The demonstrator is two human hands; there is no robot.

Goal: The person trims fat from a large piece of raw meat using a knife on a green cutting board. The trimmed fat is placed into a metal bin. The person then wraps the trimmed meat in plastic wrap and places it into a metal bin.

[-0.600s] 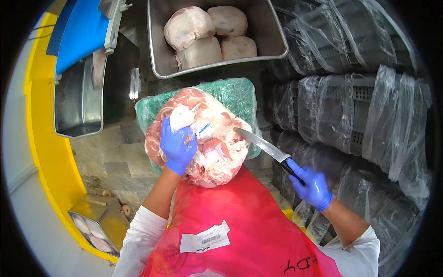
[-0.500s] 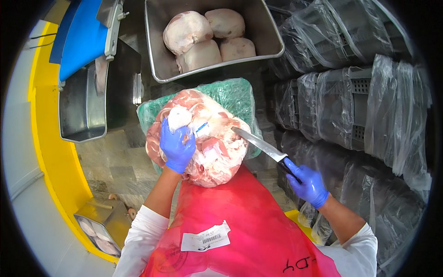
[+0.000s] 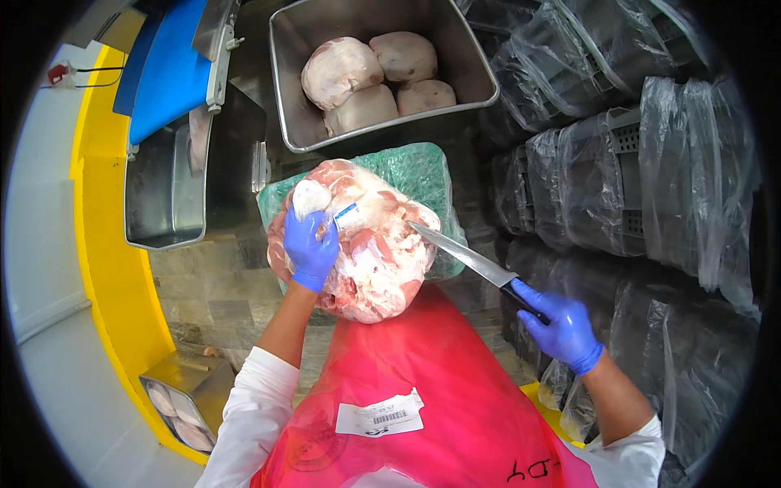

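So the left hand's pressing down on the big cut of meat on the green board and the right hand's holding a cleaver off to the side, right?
Not quite: the right hand holds a long narrow knife, not a cleaver, as the head view shows. The rest stands: the left hand presses on the big cut of meat on the green board.

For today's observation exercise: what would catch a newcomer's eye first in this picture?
At centre, a big raw meat cut on a green board, pressed by the blue-gloved left hand. The right hand holds a long knife at its edge. Above, a steel tub holds more pieces.
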